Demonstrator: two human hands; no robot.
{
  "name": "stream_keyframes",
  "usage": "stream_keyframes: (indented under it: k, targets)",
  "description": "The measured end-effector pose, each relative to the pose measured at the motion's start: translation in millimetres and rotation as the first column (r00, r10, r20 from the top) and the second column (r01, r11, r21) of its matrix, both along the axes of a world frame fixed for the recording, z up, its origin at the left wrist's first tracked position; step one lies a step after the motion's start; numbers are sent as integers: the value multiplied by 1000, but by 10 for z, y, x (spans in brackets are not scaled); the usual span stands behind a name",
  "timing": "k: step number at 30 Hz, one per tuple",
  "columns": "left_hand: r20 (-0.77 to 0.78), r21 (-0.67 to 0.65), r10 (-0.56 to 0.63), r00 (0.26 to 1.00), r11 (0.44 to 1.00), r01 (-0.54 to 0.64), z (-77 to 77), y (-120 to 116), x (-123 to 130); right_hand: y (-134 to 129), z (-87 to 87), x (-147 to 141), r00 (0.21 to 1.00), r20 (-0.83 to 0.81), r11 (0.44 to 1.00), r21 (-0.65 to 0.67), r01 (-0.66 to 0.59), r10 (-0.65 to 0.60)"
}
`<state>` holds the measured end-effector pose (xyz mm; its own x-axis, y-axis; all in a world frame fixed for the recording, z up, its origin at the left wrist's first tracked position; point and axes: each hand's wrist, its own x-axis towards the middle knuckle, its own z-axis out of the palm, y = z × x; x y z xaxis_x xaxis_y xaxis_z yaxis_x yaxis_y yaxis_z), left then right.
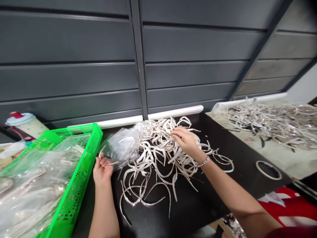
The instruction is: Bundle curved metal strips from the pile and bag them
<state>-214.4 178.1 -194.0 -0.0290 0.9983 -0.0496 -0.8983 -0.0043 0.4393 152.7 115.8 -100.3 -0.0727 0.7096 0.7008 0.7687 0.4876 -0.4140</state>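
At the far left a cup (pixel 37 128) is standing behind a green crate (pixel 71 195), which is holding clear bags (pixel 32 201) with pale, curved pieces showing through the plastic. Just beside the crate's right side, the left hand (pixel 103 170) is turning its palm up, its fingers curling closed around a thin pale band (pixel 114 163) whose ends are poking out on both sides. Clear packets (pixel 123 142) are lying on the black table (pixel 193 208) between this hand and a tangled heap (pixel 158 150) of similar bands, some straggling loose toward the near side. Over the heap's upper right, the right hand (pixel 184 140) is reaching in, thumb and fingertips nearly meeting at the bands; whether they are gripping one, I cannot tell. A bracelet (pixel 205 161) is circling that wrist. White rolls (pixel 175 112) are lying along the foot of the grey wall (pixel 198 46). Farther right, a ring (pixel 268 170) is lying apart from the heap, and a second pile (pixel 279 122) of bands is covering a pale surface (pixel 262 148).
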Motion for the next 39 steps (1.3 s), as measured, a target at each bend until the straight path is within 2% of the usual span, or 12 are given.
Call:
stream_keyframes:
  k: [6, 11, 13, 16, 17, 22, 30, 32, 34, 36, 38, 39]
  targets:
    - [11, -68, 15, 1000, 998, -14, -91, 102, 197, 79, -111, -335, 937, 184, 928, -286, -239, 298]
    - [-79, -127, -45, 996, 991, 35, -49, 176, 302, 426, -18, -88, 964, 259, 910, -411, 55, 59]
    - [-72, -112, -35, 997, 993, 27, -43, 199, 285, 626, -47, 75, 922, 379, 831, -536, 148, 81]
    - [-50, -105, -25, 998, 994, 20, -32, 216, 252, 877, -219, 216, 840, 502, 619, -731, 287, 203]
    - [-43, -107, -18, 999, 994, 14, -25, 217, 245, 934, -288, 226, 820, 522, 603, -740, 298, 234]
    - [-13, -103, -1, 1000, 995, 0, 22, 207, 229, 995, -426, 65, 810, 493, 799, -599, 52, 317]
    - [-39, -162, 51, 998, 985, -57, 29, 240, 213, 372, -89, -356, 793, 374, 814, -526, -247, 481]
    - [-50, -172, 64, 997, 982, -72, 19, 246, 216, 115, -58, -280, 881, 356, 897, -418, -148, 311]
    - [-64, -183, 60, 996, 981, -70, 11, 249, 228, -165, -113, -138, 953, 299, 934, -349, 73, 37]
    - [-73, -191, 40, 997, 980, -53, 8, 250, 249, -440, -261, -13, 941, 316, 847, -460, 265, -123]
    - [-82, -196, 27, 996, 980, -43, 10, 253, 276, -663, -472, 25, 876, 445, 695, -571, 437, -185]
    - [-90, -200, 27, 996, 979, -44, 12, 256, 290, -738, -584, 8, 837, 515, 662, -564, 493, -185]
